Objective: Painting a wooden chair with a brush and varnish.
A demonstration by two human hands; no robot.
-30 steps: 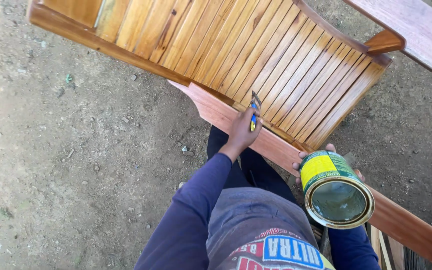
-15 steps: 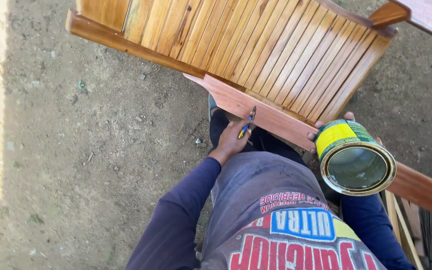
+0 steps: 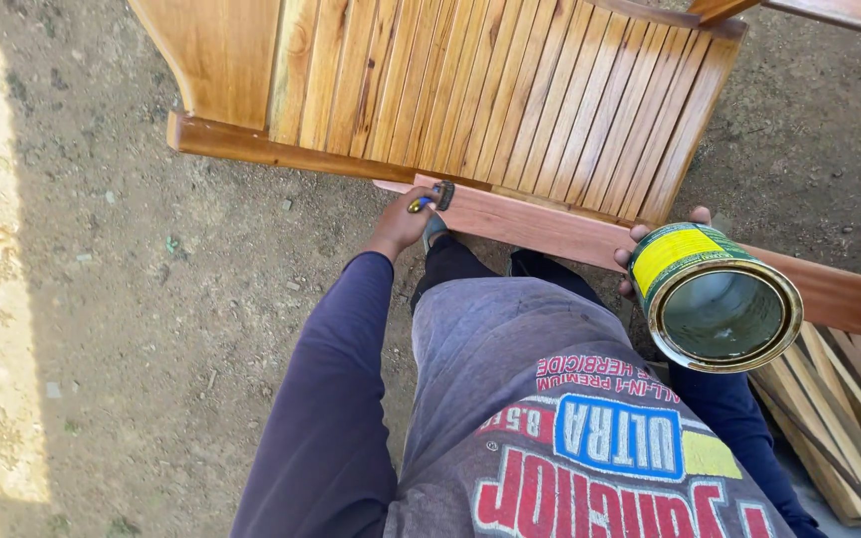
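Left hand (image 3: pixel 401 221) is seen closed around a small paintbrush (image 3: pixel 429 198) with a blue-and-yellow handle, and the dark bristle end is pressed against the near end of the reddish wooden rail (image 3: pixel 540 227) of a slatted wooden chair (image 3: pixel 510 95). The brush is held just beyond the fingertips, up and to the right of the knuckles, right at the corner where the rail meets the lower crosspiece. Right hand (image 3: pixel 665 239) is wrapped behind an open metal can (image 3: pixel 715 299) with a green-and-yellow label; only the fingertips are shown over its top edge, so a firm grip on the can is read. The can is tilted with its open mouth turned toward the camera, and it is carried in front of the same rail, well apart from the brush. Bare dirt ground (image 3: pixel 132 299) is seen at the left, and a stack of wooden strips (image 3: pixel 829 418) is lying at the lower right.
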